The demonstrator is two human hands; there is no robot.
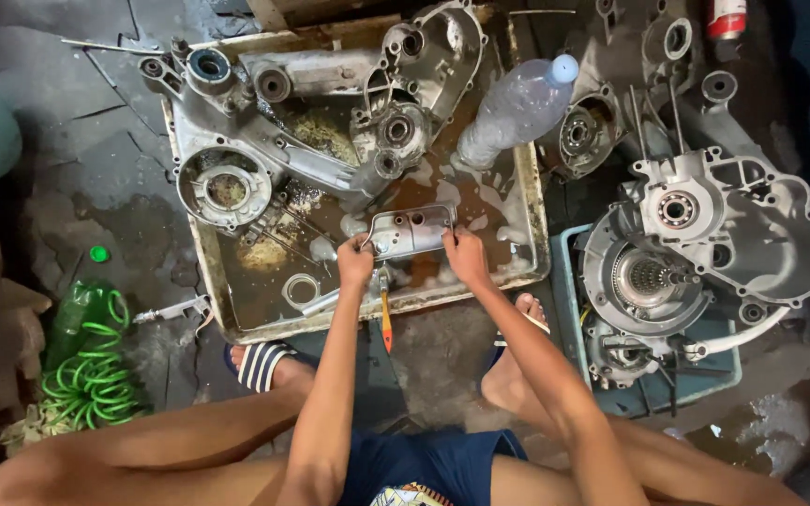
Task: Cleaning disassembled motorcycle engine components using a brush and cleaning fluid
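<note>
While it sits over the near part of the wash tray (529,211), the small metal cover (412,230) is gripped at both ends: left hand (355,261) closed on its left edge, right hand (466,255) closed on its right edge, fingers curled around the rim. Brown, soapy liquid fills the tray. Large engine casing (264,122), lying across the tray's far half. Clear plastic bottle (516,111), tilted at the tray's right rim. Orange-handled tool (385,314), resting over the near rim. Second engine casing (705,234), on a blue crate (564,281) to the right. Green coiled hose (91,370), on the floor at left.
</note>
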